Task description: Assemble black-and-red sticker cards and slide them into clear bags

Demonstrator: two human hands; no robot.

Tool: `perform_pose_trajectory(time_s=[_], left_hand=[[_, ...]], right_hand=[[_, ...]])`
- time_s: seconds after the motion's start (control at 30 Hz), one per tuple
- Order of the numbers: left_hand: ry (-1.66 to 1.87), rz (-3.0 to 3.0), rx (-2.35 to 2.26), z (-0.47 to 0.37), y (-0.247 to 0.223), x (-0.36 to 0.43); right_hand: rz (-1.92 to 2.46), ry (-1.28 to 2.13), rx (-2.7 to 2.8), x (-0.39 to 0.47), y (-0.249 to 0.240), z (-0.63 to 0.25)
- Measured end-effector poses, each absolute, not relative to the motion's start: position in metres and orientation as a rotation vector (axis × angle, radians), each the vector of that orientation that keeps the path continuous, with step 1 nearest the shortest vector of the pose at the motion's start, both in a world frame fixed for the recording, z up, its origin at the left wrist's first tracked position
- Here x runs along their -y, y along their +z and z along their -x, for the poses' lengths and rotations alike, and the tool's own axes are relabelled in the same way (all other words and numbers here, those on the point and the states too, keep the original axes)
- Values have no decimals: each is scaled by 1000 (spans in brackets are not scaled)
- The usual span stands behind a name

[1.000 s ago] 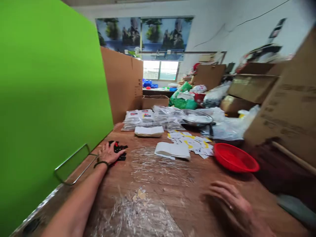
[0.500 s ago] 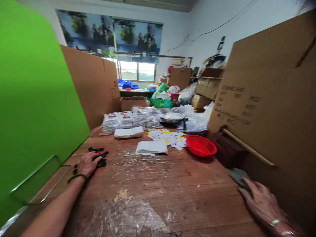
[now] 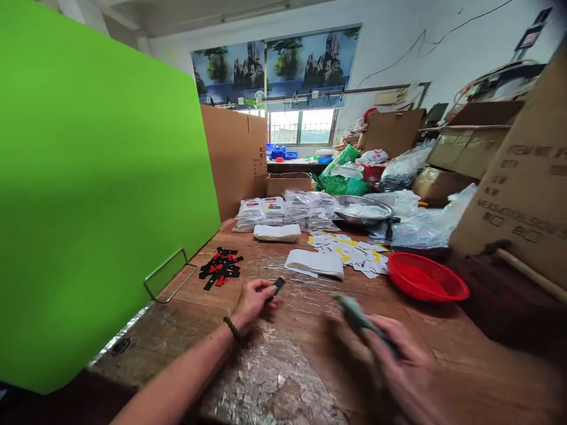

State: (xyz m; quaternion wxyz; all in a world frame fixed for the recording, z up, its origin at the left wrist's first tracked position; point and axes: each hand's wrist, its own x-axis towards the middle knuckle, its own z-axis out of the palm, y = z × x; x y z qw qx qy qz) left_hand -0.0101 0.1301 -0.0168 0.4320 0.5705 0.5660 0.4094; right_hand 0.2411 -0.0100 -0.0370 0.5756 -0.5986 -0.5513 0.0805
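My left hand (image 3: 253,304) is closed over the middle of the wooden table (image 3: 248,366), pinching a small flat black strip (image 3: 279,284) between thumb and fingers. To its left lies a loose pile of black and red strips (image 3: 220,268). My right hand (image 3: 396,345), smeared by motion, is wrapped round a grey-green hand tool (image 3: 352,313) whose exact kind I cannot make out. The tool's tip points towards the left hand, with a gap between them. Beyond both hands lies a folded stack of white paper (image 3: 314,262).
A bent wire stand (image 3: 163,266) stands beside the green panel (image 3: 110,177) on the left. Farther back are clear bagged packs (image 3: 261,213), scattered white-and-yellow cards (image 3: 354,252) and a metal pan (image 3: 363,219). A red plastic basket (image 3: 425,280) sits right, near a cardboard box (image 3: 509,206).
My left hand has come from the strip pile to the table's middle with a black strip. My right hand has brought the tool in from the right edge. The view has turned left.
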Motion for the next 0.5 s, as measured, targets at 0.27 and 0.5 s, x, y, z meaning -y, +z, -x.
perform_pose_trajectory(time_s=[0.27, 0.5], left_hand=[[983, -963, -966, -24, -21, -41], [640, -1620, -1264, -65, -35, -75]], right_hand=[[1199, 205, 1568, -40, -40, -153], [1660, 66, 1190, -51, -65, -261]])
